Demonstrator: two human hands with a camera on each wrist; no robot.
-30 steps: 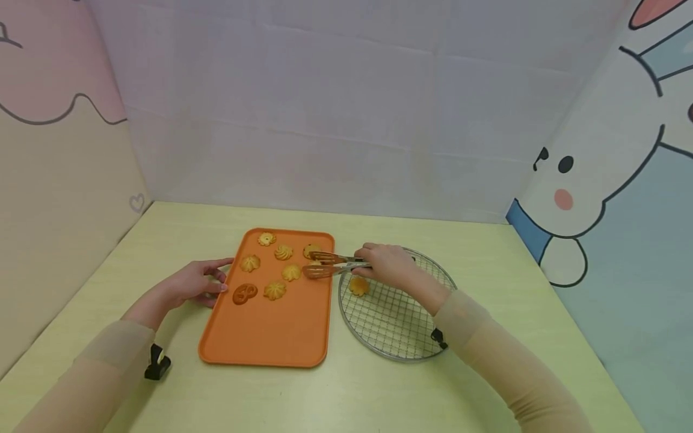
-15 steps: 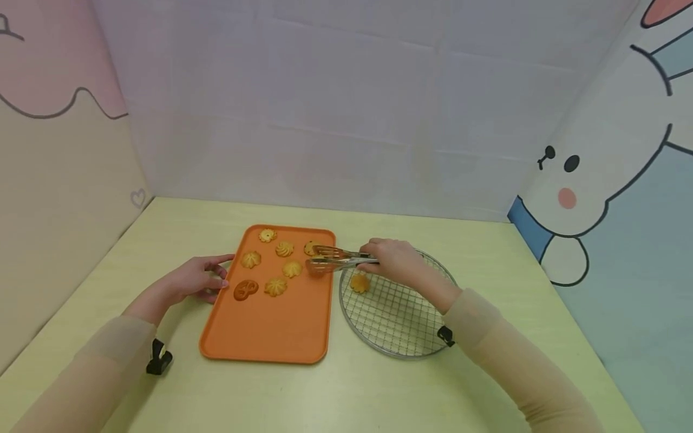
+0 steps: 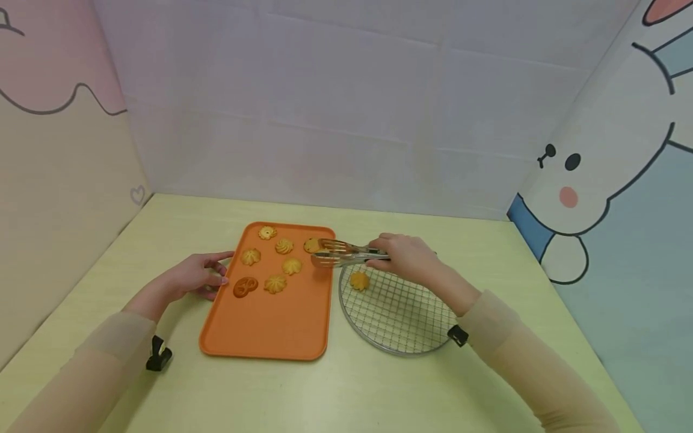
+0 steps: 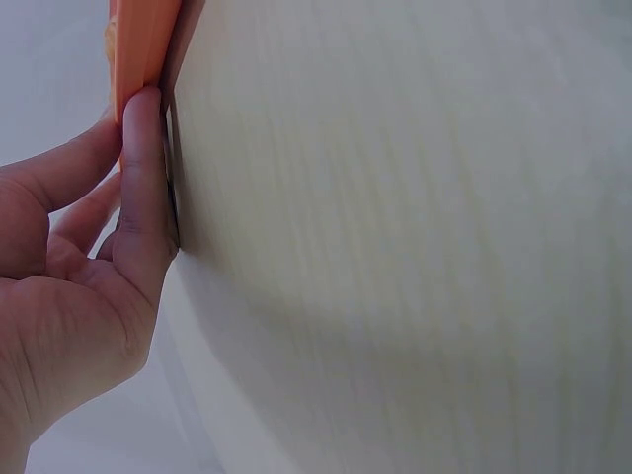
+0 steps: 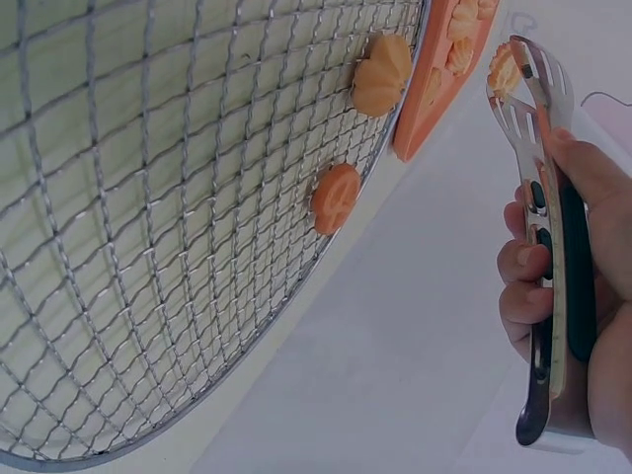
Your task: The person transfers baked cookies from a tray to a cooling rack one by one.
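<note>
My left hand [image 3: 195,278] is at the left edge of the orange tray [image 3: 265,331], its fingertips resting against the rim. In the left wrist view, thumb and finger meet the tray's side close over the table. My right hand [image 3: 406,255] grips metal tongs [image 3: 354,255] by the dark-green handles. Their slotted ends overlap the tray's right rim in the head view. Between those ends, the right wrist view shows a ridged cookie [image 5: 502,71]. Several cookies lie on the tray, among them a swirl [image 3: 284,246], a pretzel [image 3: 245,287] and a speckled round cookie [image 3: 311,245].
Right of the tray stands a round wire rack [image 3: 403,325], partly under my right forearm. It bears a flower-shaped cookie [image 3: 360,281] and, in the right wrist view, a browner cookie [image 5: 336,197]. White cloth and printed walls enclose the pale table [image 3: 379,397].
My right hand and the tongs have moved slightly right and upward, the tong ends drawing back toward the tray's right rim. My left hand stays at the tray's edge. The view shifted slightly.
</note>
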